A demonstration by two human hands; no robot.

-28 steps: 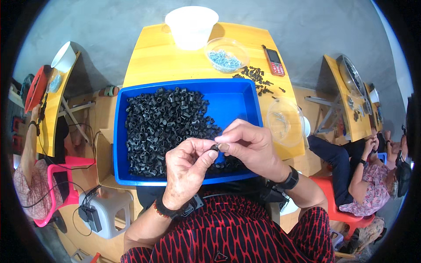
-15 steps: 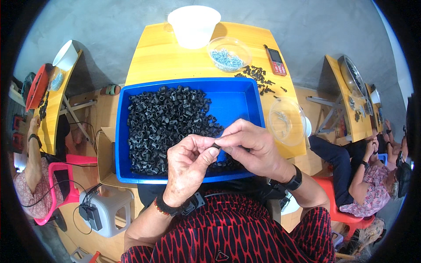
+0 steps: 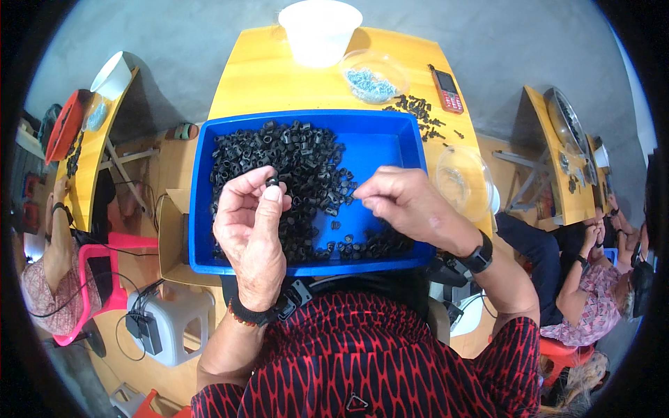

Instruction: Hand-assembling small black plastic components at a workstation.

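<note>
My left hand [image 3: 252,226] is closed over the left part of a blue tray [image 3: 373,143], pinching a small black plastic piece [image 3: 272,181] between thumb and forefinger. A round opening shows in that piece. My right hand [image 3: 412,205] hovers over the tray's right side, thumb and forefinger pressed together. Whatever lies between those fingertips is too small to make out. A heap of small black ring-like plastic parts [image 3: 251,150] fills the tray's left side, and looser ones [image 3: 362,247] lie along its near edge, partly beneath my hands.
Behind the tray on the yellow table [image 3: 254,70] stand a white bucket [image 3: 317,38] and a clear bowl of silvery screws [image 3: 371,85]. Dark screw-like pieces [image 3: 417,111] lie beside a red phone [image 3: 447,90]. A clear dish [image 3: 465,177] sits right. People work at both sides.
My hands, which met over the tray, have parted. The left has moved left and up with the black piece; the right has drawn a little to the right. The whole view has shifted slightly.
</note>
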